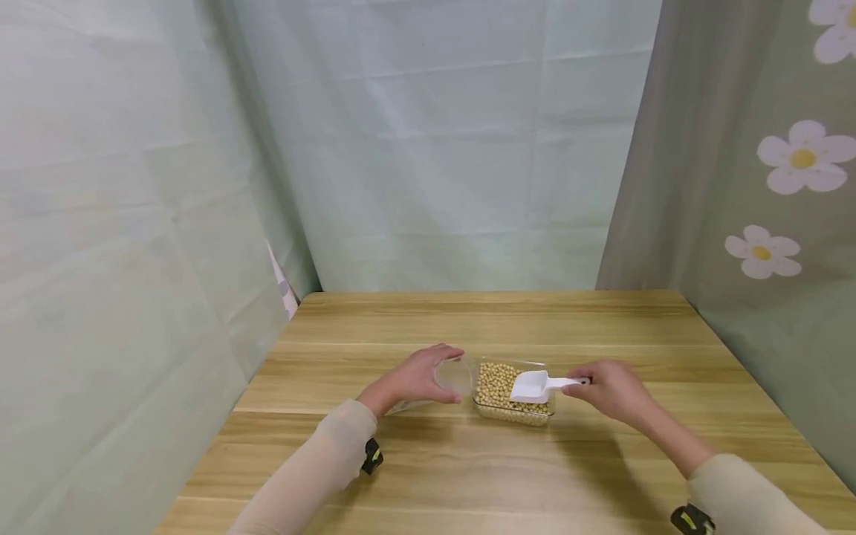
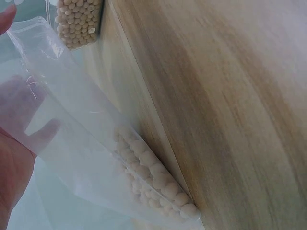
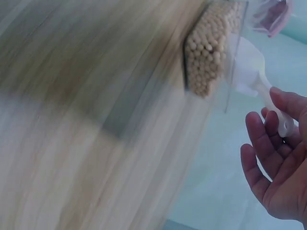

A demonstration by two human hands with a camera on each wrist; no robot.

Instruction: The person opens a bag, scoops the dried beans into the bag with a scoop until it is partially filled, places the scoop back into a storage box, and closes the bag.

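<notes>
Now, scoop (image 1: 530, 387) over box (image 1: 513, 409) | right hand (image 1: 611, 390): fingers clamped on scoop | left hand (image 1: 417, 377): fingers curved around bag (image 2: 84, 124), left of box | better hold scoop level, bag mouth wide

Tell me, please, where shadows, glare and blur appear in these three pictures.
Head view: a soft shadow lies on the table beside the right forearm; left wrist view: small bright highlights on the clear bag, pale glare on the table's upper right; right wrist view: table grain blurred, with a broad dark shadow.
</notes>
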